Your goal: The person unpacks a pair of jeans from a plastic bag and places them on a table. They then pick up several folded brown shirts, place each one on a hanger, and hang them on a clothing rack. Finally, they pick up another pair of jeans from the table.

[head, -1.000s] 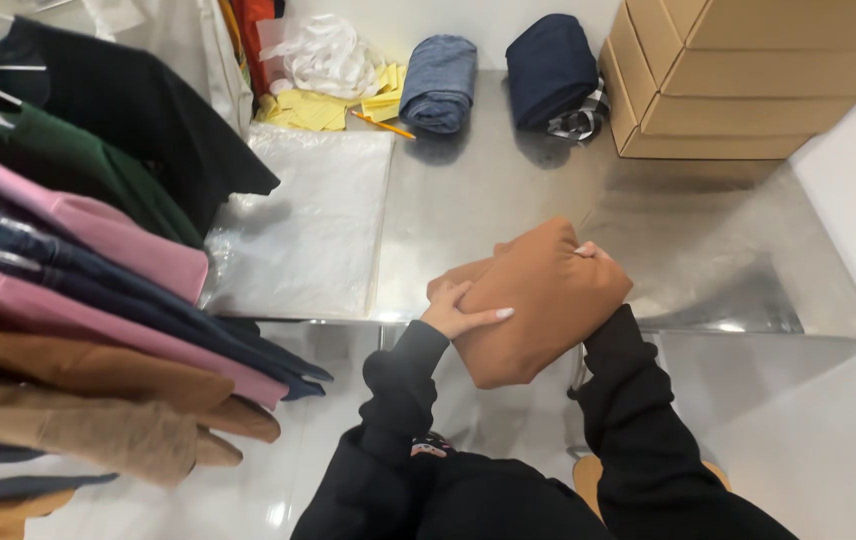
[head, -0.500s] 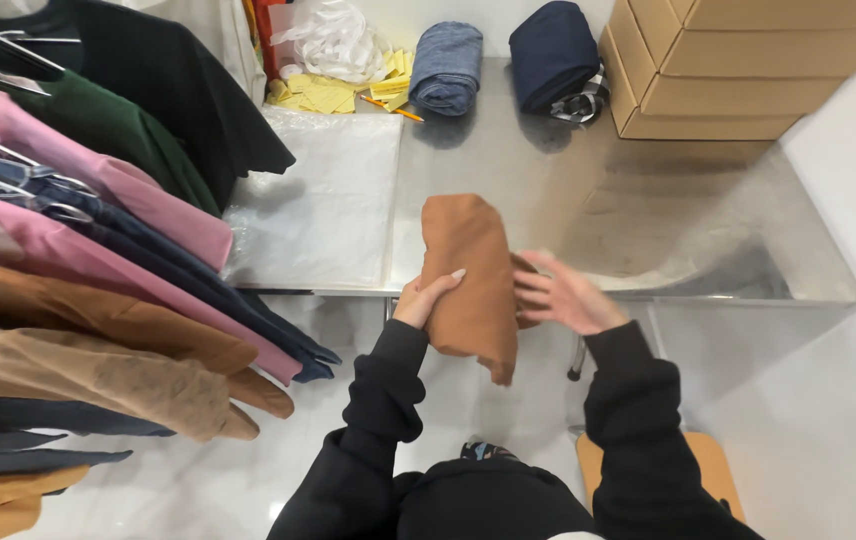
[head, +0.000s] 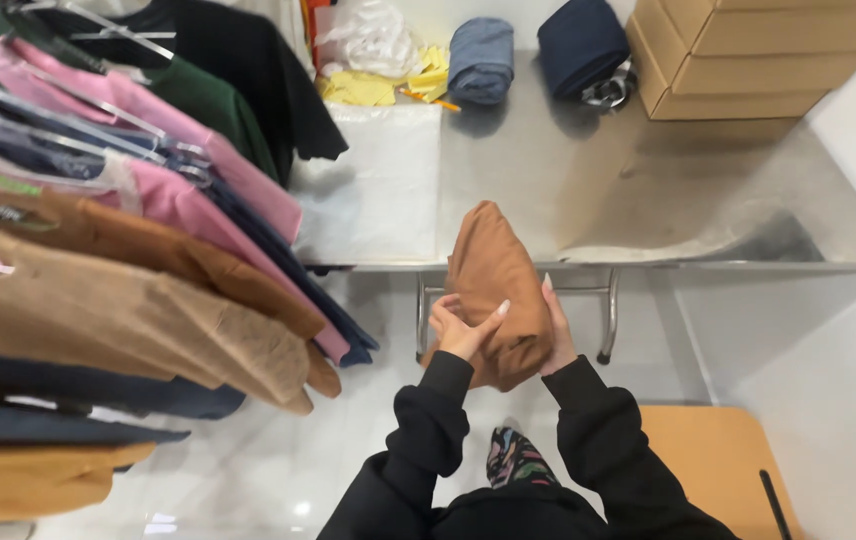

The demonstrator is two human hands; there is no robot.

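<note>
A folded brown garment is held upright in the air just in front of the steel table's near edge. My left hand grips its lower left side, thumb stretched across the cloth. My right hand clasps its lower right side from behind, only the fingers and wrist showing. Both arms wear black sleeves.
A clothes rack of hanging pink, green, black, navy and tan tops fills the left. On the table lie a clear plastic bag, rolled blue and navy garments, yellow cloths and stacked cardboard boxes. A wooden stool stands at lower right.
The brown garment was lifted off the table edge and turned from lying flat to upright. Both hands slid down to grip its lower part, nearer my body.
</note>
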